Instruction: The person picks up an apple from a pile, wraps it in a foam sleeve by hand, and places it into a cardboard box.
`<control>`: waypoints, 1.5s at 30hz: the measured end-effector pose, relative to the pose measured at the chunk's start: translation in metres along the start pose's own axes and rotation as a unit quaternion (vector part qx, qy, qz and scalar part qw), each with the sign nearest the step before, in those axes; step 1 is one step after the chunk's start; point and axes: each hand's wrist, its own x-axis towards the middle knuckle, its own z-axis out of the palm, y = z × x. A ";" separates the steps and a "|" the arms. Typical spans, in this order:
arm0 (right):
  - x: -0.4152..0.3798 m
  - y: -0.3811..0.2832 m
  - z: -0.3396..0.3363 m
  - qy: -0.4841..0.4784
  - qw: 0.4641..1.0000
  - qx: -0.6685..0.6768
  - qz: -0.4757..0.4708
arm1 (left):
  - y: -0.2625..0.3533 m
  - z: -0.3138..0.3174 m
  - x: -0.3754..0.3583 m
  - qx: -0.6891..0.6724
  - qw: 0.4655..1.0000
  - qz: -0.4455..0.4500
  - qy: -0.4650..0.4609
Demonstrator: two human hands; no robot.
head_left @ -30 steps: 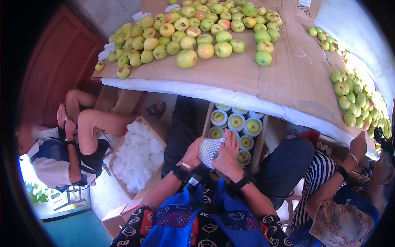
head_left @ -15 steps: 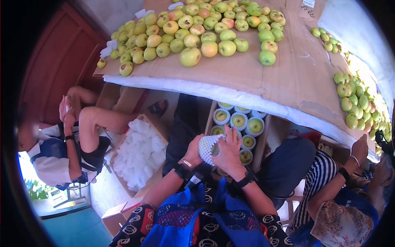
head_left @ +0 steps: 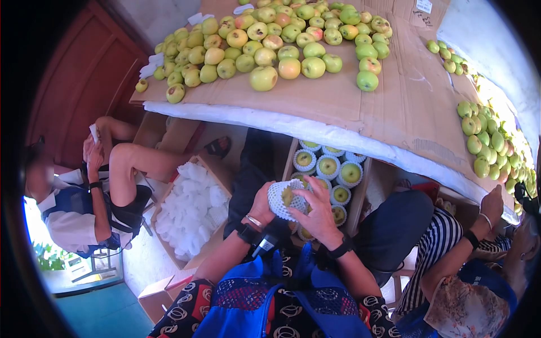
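Observation:
An apple in a white foam net [head_left: 280,198] is held between my two hands, its greenish end showing through the net's opening. My left hand [head_left: 261,204] wraps round its left side. My right hand [head_left: 318,211] has its fingers on the net's right edge. Just beyond my hands, partly under the table edge, a cardboard box [head_left: 357,205] holds several green apples in foam nets [head_left: 327,167]. To the left, an open box is filled with white foam nets [head_left: 190,208].
Many loose apples [head_left: 263,78] lie on the cardboard-covered table [head_left: 406,107] ahead, with more at its right. One person [head_left: 73,208] sits at the left, another person [head_left: 470,293] at the right. A sandal-clad foot [head_left: 218,147] shows beneath the table.
The netted apple has turned so its opening faces more to the right and up. My right fingers have shifted along the net. The person at the left has raised a white net.

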 end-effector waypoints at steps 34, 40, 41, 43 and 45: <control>0.009 0.013 0.019 -0.019 0.998 0.047 0.033 | 0.002 0.055 -0.024 0.041 0.998 0.009 0.051; 0.009 0.011 0.016 -0.058 0.997 -0.014 0.050 | -0.007 0.041 -0.018 0.172 0.983 0.053 0.028; 0.010 0.012 0.016 -0.057 0.997 -0.014 0.050 | -0.008 0.035 -0.016 0.172 0.983 0.054 0.027; 0.010 0.013 0.014 -0.032 0.996 0.076 0.040 | -0.003 0.035 -0.017 0.060 0.998 -0.010 -0.020; 0.011 0.017 0.008 -0.014 0.994 0.098 0.050 | 0.006 0.044 -0.021 0.035 0.998 -0.016 -0.043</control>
